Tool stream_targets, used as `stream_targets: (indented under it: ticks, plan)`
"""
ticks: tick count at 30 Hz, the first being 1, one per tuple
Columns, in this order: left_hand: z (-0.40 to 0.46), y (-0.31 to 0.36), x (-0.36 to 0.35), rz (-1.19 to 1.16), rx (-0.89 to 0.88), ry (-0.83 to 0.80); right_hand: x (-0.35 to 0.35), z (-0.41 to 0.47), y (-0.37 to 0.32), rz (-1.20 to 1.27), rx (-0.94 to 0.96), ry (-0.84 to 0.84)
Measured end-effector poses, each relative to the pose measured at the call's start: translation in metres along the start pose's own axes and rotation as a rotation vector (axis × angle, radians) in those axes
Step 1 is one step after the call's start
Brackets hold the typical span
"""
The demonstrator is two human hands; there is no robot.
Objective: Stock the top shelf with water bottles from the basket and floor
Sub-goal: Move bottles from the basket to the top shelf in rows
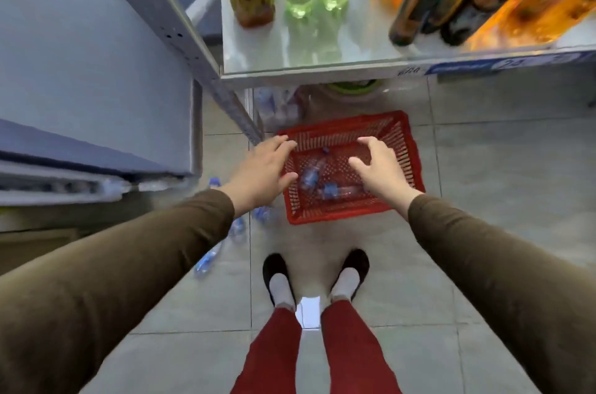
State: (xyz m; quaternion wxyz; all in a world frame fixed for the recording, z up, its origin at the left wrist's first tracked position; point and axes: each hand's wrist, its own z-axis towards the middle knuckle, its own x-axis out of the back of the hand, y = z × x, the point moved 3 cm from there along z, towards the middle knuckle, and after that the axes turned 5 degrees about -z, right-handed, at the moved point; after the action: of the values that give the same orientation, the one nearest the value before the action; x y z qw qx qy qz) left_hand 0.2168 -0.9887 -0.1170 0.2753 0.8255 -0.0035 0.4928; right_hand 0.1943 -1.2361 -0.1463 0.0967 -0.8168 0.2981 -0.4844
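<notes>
A red plastic basket (396, 132) stands on the tiled floor in front of my feet. Inside it lie two clear water bottles with blue labels, one (311, 174) tilted, another (338, 191) lying across the near side. My left hand (263, 172) hovers above the basket's left rim, fingers spread, holding nothing. My right hand (379, 167) hovers above the basket's right half, fingers spread and slightly bent, also empty. Several more water bottles (209, 256) lie on the floor to the left of the basket, partly hidden by my left sleeve.
A glass shelf (322, 71) above the basket carries yellow, green, orange and dark bottles (419, 6). A metal shelf upright (206, 71) slants down to the basket's left corner. A grey cabinet (80, 71) fills the left side. Wrapped water bottles (277, 103) sit under the shelf.
</notes>
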Motion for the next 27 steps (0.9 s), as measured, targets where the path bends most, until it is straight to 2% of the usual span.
stream_targets:
  ticks: [7, 12, 16, 23, 27]
  plan:
    - [0.076, -0.061, -0.129, -0.192, 0.159, -0.097, -0.138, 0.079, 0.089, 0.658, -0.535, -0.073]
    - [0.135, -0.088, -0.200, -0.329, 0.282, -0.102, -0.220, 0.129, 0.133, 1.036, -0.786, -0.063]
    - [0.175, -0.107, -0.240, -0.385, 0.362, -0.105, -0.269, 0.166, 0.154, 1.120, -0.868, -0.049]
    - [0.237, -0.147, -0.312, -0.451, 0.441, -0.164, -0.344, 0.233, 0.202, 1.163, -0.914, -0.138]
    - [0.254, -0.146, -0.332, -0.400, 0.408, -0.250, -0.342, 0.249, 0.178, 1.353, -0.990, -0.094]
